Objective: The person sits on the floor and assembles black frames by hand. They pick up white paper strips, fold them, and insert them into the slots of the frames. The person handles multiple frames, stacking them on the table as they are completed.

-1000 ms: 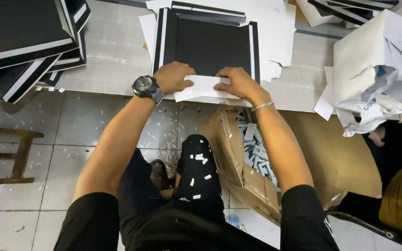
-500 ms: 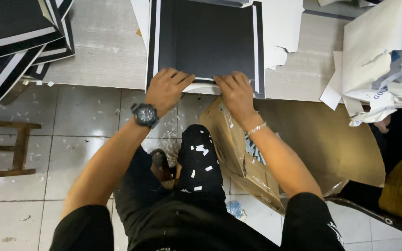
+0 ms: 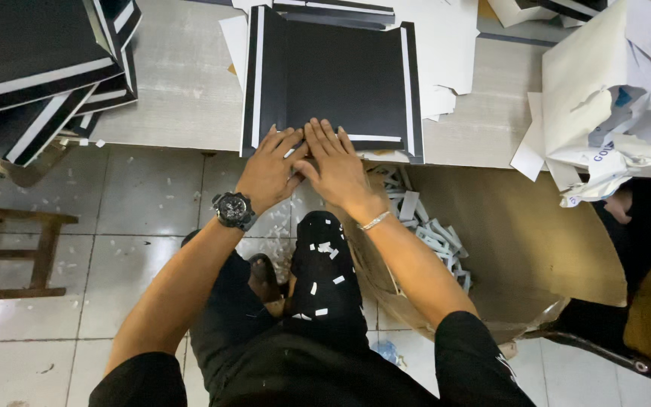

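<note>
Black card with white strips along its left, right and near edges lies flat at the near edge of the table (image 3: pixel 182 98), and you press it down with both hands side by side. Your left hand (image 3: pixel 269 169), a dark watch (image 3: pixel 233 209) at its wrist, and your right hand (image 3: pixel 338 166), a thin bracelet (image 3: pixel 374 221) at its wrist, lie with fingers spread flat on the black sheet (image 3: pixel 333 71); neither grip closes around anything.

By the look of it, the near strip is being smoothed into place, while the side strips already sit along their edges. More flat sheets wait beneath and behind this one, so the pile seems only partly worked. A stack of finished-looking black-and-white panels (image 3: pixel 32 68) rests at the far left of the table.

At the far right of the pale, worn table sits crumpled white paper wrapping (image 3: pixel 612 113). Just below the table edge, to your right, an open cardboard box (image 3: pixel 521 249) holds curled white offcuts (image 3: pixel 431 226). White scraps dot your dark trousers (image 3: pixel 318 279) and the grey tiled floor (image 3: pixel 137 218). A wooden stool (image 3: pixel 9 252) stands at the left.
</note>
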